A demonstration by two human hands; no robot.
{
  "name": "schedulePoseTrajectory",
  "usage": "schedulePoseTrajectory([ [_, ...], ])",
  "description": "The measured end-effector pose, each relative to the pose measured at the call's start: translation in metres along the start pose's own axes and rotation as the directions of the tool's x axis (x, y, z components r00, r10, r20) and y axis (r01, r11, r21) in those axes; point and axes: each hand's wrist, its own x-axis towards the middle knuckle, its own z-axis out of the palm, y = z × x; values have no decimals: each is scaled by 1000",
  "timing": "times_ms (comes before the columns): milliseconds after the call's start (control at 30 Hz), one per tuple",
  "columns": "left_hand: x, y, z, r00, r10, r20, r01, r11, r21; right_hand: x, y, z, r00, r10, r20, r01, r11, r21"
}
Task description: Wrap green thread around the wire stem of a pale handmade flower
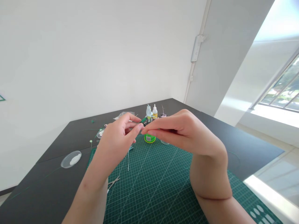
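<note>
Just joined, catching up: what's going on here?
A person's left hand appears to pinch a small dark green item above the cutting mat, with the right hand close by; the exact grip is hidden. Scissors lie on the mat. A green container and a yellow-labelled bottle stand beyond the hands.

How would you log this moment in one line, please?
left hand: pinching small dark-green piece; right hand: beside it, grip unclear; below: green gridded cutting mat; on mat: silver metal scissors

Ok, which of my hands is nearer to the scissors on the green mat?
Left. The left hand is raised beyond the scissors; the right hand is also raised beyond them but farther off to the right.
</note>
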Motion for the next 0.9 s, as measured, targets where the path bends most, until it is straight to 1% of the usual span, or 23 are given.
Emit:
schedulePoseTrajectory([
  [67, -1, 0, 1, 993, 28, 117, -31, 999, 26, -1, -1, -1, 995, 24, -96, -17, 997, 70],
  [133, -3, -1, 2, 977, 66, 203, -81, 994, 67, -1, 0, -1, 971, 94, -221, -65, 989, 134],
  [200, -4, -1, 2, 966, 103, 238, -134, 984, 116, 1, 3, -1, 936, 158, -316, -108, 979, 171],
  [267, -5, -1, 2, 958, 128, 255, -167, 977, 136, 5, 10, 1, 918, 192, -348, -130, 973, 192],
  [433, -7, -2, 0, 943, 143, 301, -183, 977, 108, 16, 25, 6, 923, 231, -309, -155, 955, 254],
  [600, -11, -2, -2, 947, 144, 287, -175, 981, 87, 23, 33, 9, 910, 297, -289, -227, 941, 251],
  [733, -14, 0, -4, 962, 166, 215, -181, 982, 48, 24, 41, 7, 905, 357, -234, -303, 923, 236],
  [900, -14, 2, -5, 972, 213, 96, -215, 976, 19, 25, 49, 3, 906, 382, -184, -340, 913, 224],
])
